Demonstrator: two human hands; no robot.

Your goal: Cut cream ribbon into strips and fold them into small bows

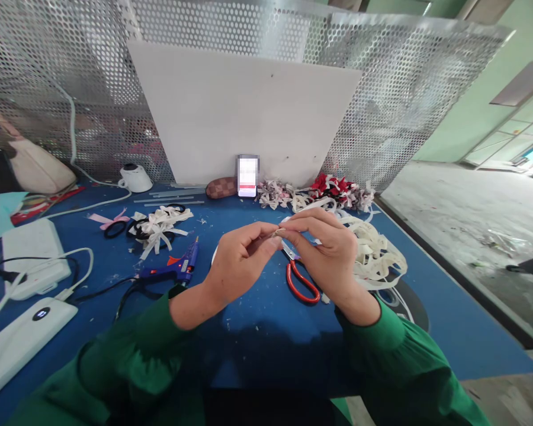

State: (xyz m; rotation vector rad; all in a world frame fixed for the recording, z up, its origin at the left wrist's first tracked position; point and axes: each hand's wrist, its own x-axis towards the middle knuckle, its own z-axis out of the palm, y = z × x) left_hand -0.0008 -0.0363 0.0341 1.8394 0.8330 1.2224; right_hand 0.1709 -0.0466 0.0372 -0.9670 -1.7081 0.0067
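My left hand [244,260] and my right hand [324,242] meet above the middle of the blue table. Their thumbs and fingertips pinch a small pale ribbon piece [277,233] from both sides, mostly covered by the fingers. Below my right hand lies a pair of scissors [302,284] with red handles, its blades partly hidden. To the left of my left hand rests a blue glue gun [173,266] with an orange trigger. A heap of cream ribbon [377,251] spreads just right of my right hand.
White bows with black hair ties [160,225] lie at the left, near a pink bow [109,220]. Finished-looking bows [333,190] line the back beside a lit phone [247,176]. White power strips [31,257] and cables occupy the left edge. A white board [249,112] stands behind.
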